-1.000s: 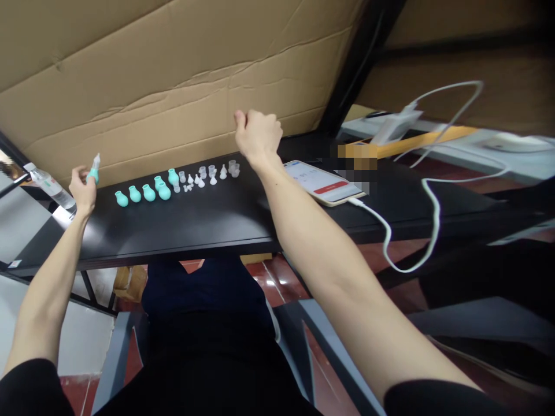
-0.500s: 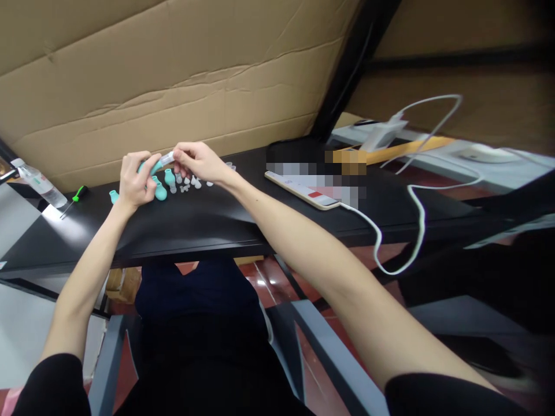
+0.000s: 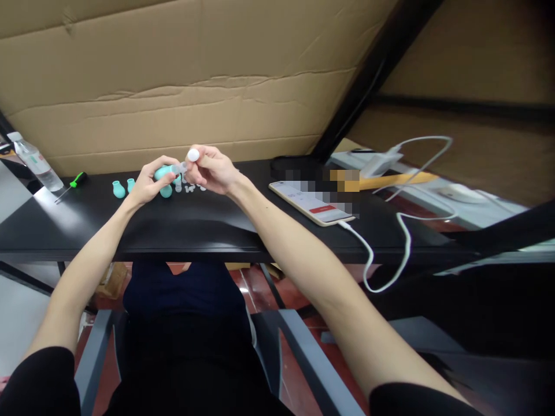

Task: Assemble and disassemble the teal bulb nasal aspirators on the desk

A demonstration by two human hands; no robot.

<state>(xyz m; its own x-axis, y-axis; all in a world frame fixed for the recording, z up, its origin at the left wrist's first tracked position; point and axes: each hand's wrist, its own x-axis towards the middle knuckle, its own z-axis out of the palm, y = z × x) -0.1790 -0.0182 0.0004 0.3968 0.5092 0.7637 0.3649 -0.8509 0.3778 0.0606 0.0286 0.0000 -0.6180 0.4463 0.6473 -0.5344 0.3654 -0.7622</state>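
Note:
My left hand [image 3: 145, 188] is closed around a teal rubber bulb [image 3: 163, 172], which has a translucent collar at its right end. Close beside it, my right hand [image 3: 219, 172] pinches a small white round-ended piece [image 3: 193, 155] between thumb and fingers. A clear part [image 3: 183, 168] shows in the narrow space between the hands; I cannot tell which of them it belongs to. Beneath the hands lie another teal bulb [image 3: 165, 192] and several small translucent pieces [image 3: 189, 189], partly hidden. Two more teal bulbs, one of them a pear-shaped bulb [image 3: 118, 189], stand left of my left hand.
A water bottle [image 3: 37, 162] and a green-and-black screwdriver [image 3: 78, 180] are at the left of the black table [image 3: 195, 231]. On the right lies a phone [image 3: 310, 202] with a white cable [image 3: 368, 260]. A cardboard wall [image 3: 173, 69] rises behind.
The white piece, earlier in line with the bulb between both hands, is now apart from it in my right hand with its round end facing me. The view has shifted slightly.

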